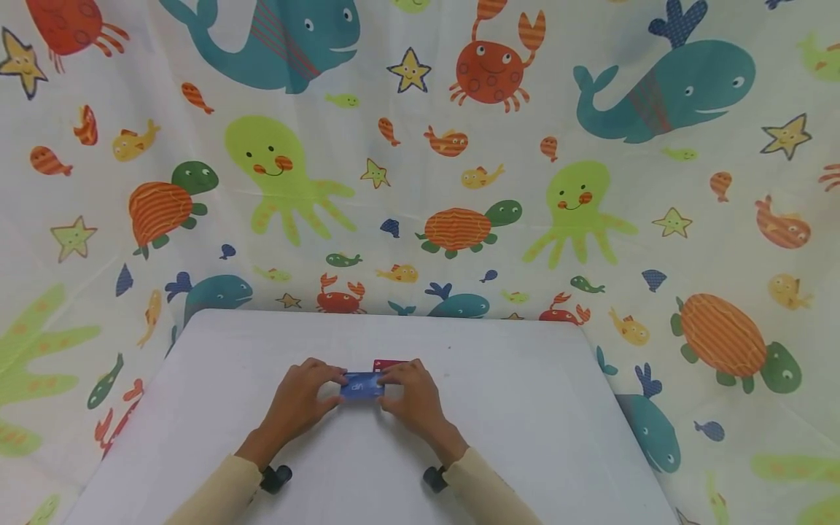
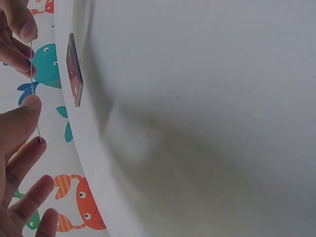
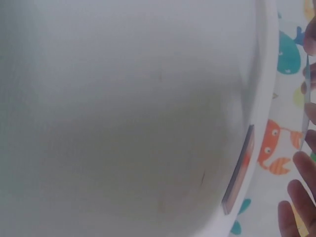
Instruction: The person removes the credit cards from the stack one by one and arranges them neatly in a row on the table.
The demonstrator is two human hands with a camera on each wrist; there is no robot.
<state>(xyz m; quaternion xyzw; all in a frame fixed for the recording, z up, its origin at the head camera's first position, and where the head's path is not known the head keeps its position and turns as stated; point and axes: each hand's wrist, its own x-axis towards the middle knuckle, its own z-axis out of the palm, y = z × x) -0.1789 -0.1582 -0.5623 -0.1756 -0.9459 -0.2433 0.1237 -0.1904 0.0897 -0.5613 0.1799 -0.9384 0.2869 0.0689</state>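
Note:
A blue card (image 1: pixel 362 386) with pale lettering is held up by its two short ends in the head view. My left hand (image 1: pixel 300 397) pinches its left end, and my right hand (image 1: pixel 415 397) pinches the right end. Seen nearly edge-on in the left wrist view, the card (image 2: pixel 32 66) is a thin line between fingertips; in the right wrist view the card (image 3: pixel 307 98) bows slightly. Just behind the hands lies a red card stack (image 1: pixel 387 364), partly covered by the right hand. Its layered edge shows in the left wrist view, where the stack (image 2: pixel 74 71) rests on the table.
The white table (image 1: pixel 525 415) spreads around both arms, with its far edge beyond the stack. Behind it hangs a curtain (image 1: pixel 420 182) printed with sea animals. A dark strapped device (image 1: pixel 275 479) sits at the left wrist, and another device (image 1: pixel 434 479) at the right.

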